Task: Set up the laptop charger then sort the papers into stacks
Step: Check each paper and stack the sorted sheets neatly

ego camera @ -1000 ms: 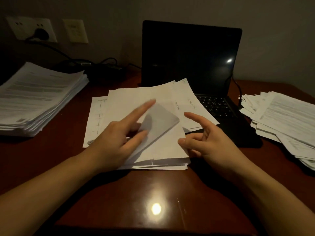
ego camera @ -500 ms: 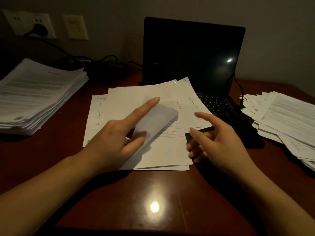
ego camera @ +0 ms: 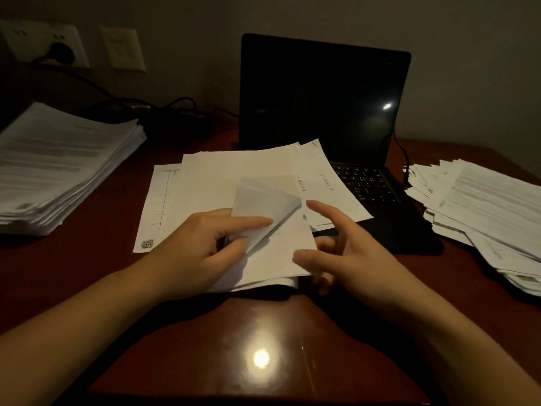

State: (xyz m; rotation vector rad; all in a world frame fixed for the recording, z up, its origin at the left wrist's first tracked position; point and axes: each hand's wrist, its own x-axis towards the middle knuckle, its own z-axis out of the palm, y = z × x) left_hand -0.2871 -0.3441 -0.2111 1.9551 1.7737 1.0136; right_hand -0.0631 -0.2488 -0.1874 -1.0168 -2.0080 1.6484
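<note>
A loose pile of white papers (ego camera: pixel 222 177) lies mid-table, partly over the keyboard of an open black laptop (ego camera: pixel 322 92). My left hand (ego camera: pixel 205 244) pinches the lifted, curled corner of the top sheet (ego camera: pixel 263 200) between index finger and thumb. My right hand (ego camera: pixel 345 250) hovers at the pile's right edge, index finger and thumb spread, touching or nearly touching the sheet's edge. The charger plug (ego camera: pixel 60 52) sits in the wall socket, and its cable (ego camera: pixel 175 102) runs along the back of the table. Another cable (ego camera: pixel 405 159) drops at the laptop's right side.
A tall neat stack of printed papers (ego camera: pixel 58 165) stands at the left. A messy spread of papers (ego camera: pixel 483 209) covers the right side. The dark wooden table (ego camera: pixel 257 347) shows a lamp reflection near me. A second wall plate (ego camera: pixel 123 49) is beside the socket.
My left hand has slid nearer, its index finger now folded down onto the curled sheet. My right hand moved left to the pile's right edge.
</note>
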